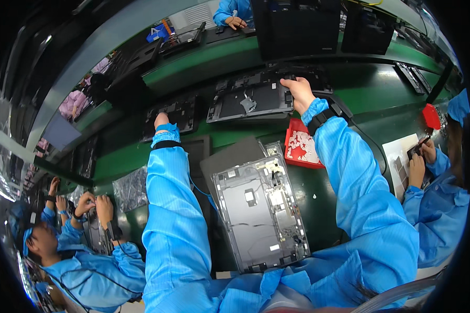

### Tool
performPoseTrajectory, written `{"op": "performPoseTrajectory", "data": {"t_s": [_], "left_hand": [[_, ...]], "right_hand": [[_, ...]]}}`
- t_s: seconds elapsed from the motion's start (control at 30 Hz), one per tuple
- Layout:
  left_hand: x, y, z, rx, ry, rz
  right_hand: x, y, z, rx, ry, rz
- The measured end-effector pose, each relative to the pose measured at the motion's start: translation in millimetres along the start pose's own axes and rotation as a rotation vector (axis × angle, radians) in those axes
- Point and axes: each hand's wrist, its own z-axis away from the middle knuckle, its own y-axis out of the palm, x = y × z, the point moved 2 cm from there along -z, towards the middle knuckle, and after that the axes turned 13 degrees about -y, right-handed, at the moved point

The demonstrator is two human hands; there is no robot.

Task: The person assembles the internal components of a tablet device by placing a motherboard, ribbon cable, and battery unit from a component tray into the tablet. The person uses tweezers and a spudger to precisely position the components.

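My right hand (300,94) grips the right end of a flat dark device casing (230,106), thumb on top and fingers out of sight beneath. The casing lies tilted over others at the far side of the bench, with a crumpled grey patch (248,104) on it. My left hand (162,121) reaches to the near edge of another dark casing (184,112) at the left; its fingers are mostly hidden. Close to my body, between my forearms, lies an opened grey device casing (245,208) with a circuit board along its right side, partly over a dark grey sheet (228,159).
A red bin (289,136) of small white parts stands right of the grey casing. A clear plastic bag (130,189) lies at the left. Dark monitors (297,31) stand on the shelf beyond. Co-workers sit at my left (83,261) and right (438,203). A blue cord runs from my left wrist.
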Motion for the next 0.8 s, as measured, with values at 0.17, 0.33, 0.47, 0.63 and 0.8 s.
{"op": "performPoseTrajectory", "data": {"t_s": [0.17, 0.33, 0.47, 0.63, 0.8], "left_hand": [[-220, 152, 104, 0.506, -0.020, -0.072], [-29, 174, -56, 1.320, -0.402, -0.511], [-76, 211, -20, 0.649, -0.268, -0.243], [-147, 147, 53, 0.432, -0.109, -0.236], [-147, 58, 85, 0.505, -0.266, 0.247]], "right_hand": [[-1, -136, -46, -0.277, 0.017, 0.315], [-40, -47, -61, -0.004, 0.100, 0.163], [-62, -55, -66, -0.052, 0.081, 0.546], [-84, -95, -70, -0.069, 0.110, 0.740], [-88, -57, -60, 0.050, 0.157, 0.684]]}}
